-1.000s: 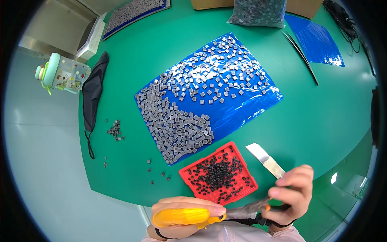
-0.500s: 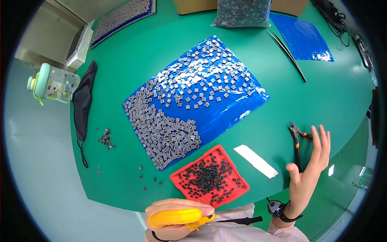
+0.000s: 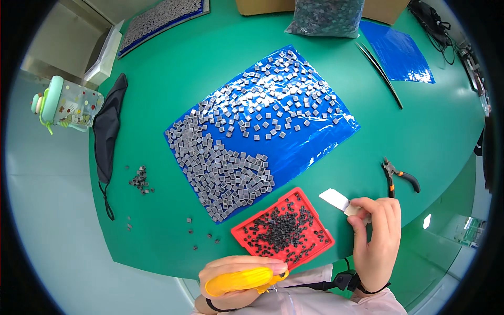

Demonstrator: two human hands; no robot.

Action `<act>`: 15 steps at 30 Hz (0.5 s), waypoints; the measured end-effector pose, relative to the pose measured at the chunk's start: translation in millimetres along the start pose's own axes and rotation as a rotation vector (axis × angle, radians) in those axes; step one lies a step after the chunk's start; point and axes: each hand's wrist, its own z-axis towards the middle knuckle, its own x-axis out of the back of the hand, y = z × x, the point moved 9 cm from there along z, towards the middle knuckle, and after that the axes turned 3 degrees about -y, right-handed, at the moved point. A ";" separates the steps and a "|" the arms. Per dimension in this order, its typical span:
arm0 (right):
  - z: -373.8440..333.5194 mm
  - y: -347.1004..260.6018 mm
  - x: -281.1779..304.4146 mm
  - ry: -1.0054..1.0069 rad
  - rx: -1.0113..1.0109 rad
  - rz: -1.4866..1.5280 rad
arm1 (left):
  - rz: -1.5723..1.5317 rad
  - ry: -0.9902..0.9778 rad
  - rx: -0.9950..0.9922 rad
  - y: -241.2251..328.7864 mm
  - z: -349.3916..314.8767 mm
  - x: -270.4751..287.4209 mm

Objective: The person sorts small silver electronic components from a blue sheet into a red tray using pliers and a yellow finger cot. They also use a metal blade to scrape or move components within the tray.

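Observation:
At the lower edge my left hand (image 3: 236,281) is closed round a yellow, thick-handled tool (image 3: 239,282); its kind does not show. Close to its fingertips lies a shallow red tray (image 3: 241,231) strewn with small black pieces (image 3: 283,228). My right hand (image 3: 378,231) pinches the near end of a flat white strip (image 3: 334,198) between thumb and fingers. The strip's far end lies low over the green table, and the fingers cover the rest. Just beyond that hand lie cutting pliers (image 3: 391,178) with black and orange handles, spread apart.
Many small grey square pieces (image 3: 226,178) cover much of a blue sheet (image 3: 294,157) mid-table. Tweezers (image 3: 380,73), another blue sheet (image 3: 401,52) and a bag of dark pieces (image 3: 328,18) lie far off. At left are a black mask (image 3: 107,131) and a bottle (image 3: 73,105).
My right hand has come down and left from beside the pliers and taken hold of the white strip. My left hand keeps the yellow tool, nearly in place.

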 end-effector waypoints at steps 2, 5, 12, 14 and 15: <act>-0.6 -0.6 2.1 0.029 -0.055 -0.012 | -0.152 -0.010 0.012 -1.6 -0.8 -1.0; 1.9 -3.6 3.0 0.052 -0.020 -0.046 | -0.142 -0.051 0.027 0.6 3.6 -3.3; -2.2 15.0 -4.1 0.021 -0.148 0.245 | -0.179 -0.063 0.089 -1.8 7.7 -4.0; -9.0 14.2 10.5 0.156 -0.011 0.364 | -0.067 -0.133 0.145 -2.1 9.1 -7.0; -16.9 13.4 17.0 0.219 0.065 0.448 | -0.075 -0.183 0.166 -5.1 8.7 -8.3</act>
